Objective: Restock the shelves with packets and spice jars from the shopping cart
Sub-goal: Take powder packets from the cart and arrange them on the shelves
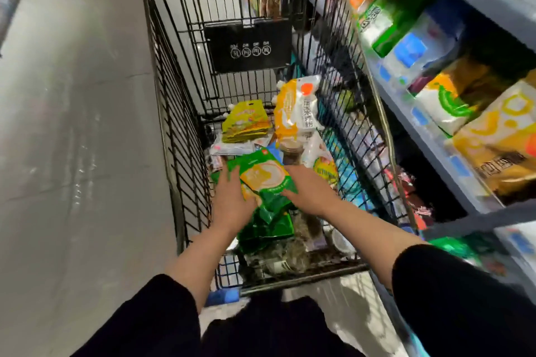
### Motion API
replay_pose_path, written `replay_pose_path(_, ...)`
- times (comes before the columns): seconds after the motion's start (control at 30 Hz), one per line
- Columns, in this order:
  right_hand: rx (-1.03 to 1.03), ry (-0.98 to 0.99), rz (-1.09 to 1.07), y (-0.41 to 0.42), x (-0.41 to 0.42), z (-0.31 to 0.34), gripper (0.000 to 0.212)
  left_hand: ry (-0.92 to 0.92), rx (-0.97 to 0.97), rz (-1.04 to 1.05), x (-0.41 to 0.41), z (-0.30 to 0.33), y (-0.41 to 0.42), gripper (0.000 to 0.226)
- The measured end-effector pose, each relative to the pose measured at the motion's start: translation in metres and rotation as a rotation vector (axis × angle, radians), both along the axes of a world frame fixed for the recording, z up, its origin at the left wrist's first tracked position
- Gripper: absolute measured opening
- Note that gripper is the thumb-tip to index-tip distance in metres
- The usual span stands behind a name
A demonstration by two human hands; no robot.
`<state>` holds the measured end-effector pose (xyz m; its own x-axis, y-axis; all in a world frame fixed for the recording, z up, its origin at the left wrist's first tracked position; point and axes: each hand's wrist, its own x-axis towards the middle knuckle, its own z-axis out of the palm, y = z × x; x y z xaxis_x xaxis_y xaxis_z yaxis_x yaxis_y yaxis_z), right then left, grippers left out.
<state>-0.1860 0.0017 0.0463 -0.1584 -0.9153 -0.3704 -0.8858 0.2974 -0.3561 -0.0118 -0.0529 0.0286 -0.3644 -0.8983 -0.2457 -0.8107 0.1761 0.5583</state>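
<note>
Leftward, the grey aisle floor (pixel 72 124) lies bare and wide beside the shopping cart (pixel 179 130), whose black wire wall rises as a hard edge just left of the hands. Inside the basket, the left hand (pixel 232 197) rests flat on the left side of a green and yellow packet (pixel 265 180), its fingers (pixel 229 175) straight and slightly spread over the packet's edge. The right hand (pixel 307 188) meets the same packet from the other side; its fingers are tucked at the packet's right edge and I cannot tell whether they curl under it. More green packets (pixel 269 226) lie stacked beneath, near the cart's near rim. Beyond the hands a small stack of yellow-green pouches (pixel 245 123) sits toward the far end, and beside it an orange and white bag (pixel 295 110) stands tilted, printed with dark Chinese characters too blurred to read surely. A brown-lidded jar (pixel 291 149) stands between that bag and the held packet. On the cart's far wall hangs a black placard (pixel 249 46) with four small round white icons. Rightward, the cart's wire side runs close along grey shelves (pixel 435 136) packed with green, blue and yellow bags, leaving only a narrow gap; their print is blurred.
</note>
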Motion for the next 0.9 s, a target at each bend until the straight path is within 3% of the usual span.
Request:
replay_pose_path(0.33, 0.187, -0.089, -0.018, -0.067, -0.009, -0.076, 0.068, -0.041, 0.232, 0.118, -0.015, -0.055, -0.004, 0.077)
replay_pose_path(0.57, 0.323, -0.084, -0.082, -0.094, -0.021, -0.107, 0.121, -0.025, 0.243, 0.197, -0.022, -0.076, -0.005, 0.078)
replay_pose_path(0.67, 0.281, -0.137, -0.198, -0.102, -0.019, -0.105, 0.131, -0.010, 0.230, 0.226, -0.023, -0.081, -0.003, 0.076)
replay_pose_path(0.73, 0.251, -0.245, -0.322, -0.104, -0.016, -0.101, 0.118, 0.001, 0.227, 0.253, -0.023, -0.080, -0.003, 0.071)
replay_pose_path(0.83, 0.130, -0.321, -0.394, -0.101, -0.013, -0.093, 0.066, 0.045, 0.218, 0.317, -0.022, -0.072, -0.006, 0.061)
replay_pose_path(0.9, 0.030, -0.439, -0.410, -0.093, -0.012, -0.084, 0.062, 0.114, 0.210, 0.356, -0.022, -0.066, -0.010, 0.052)
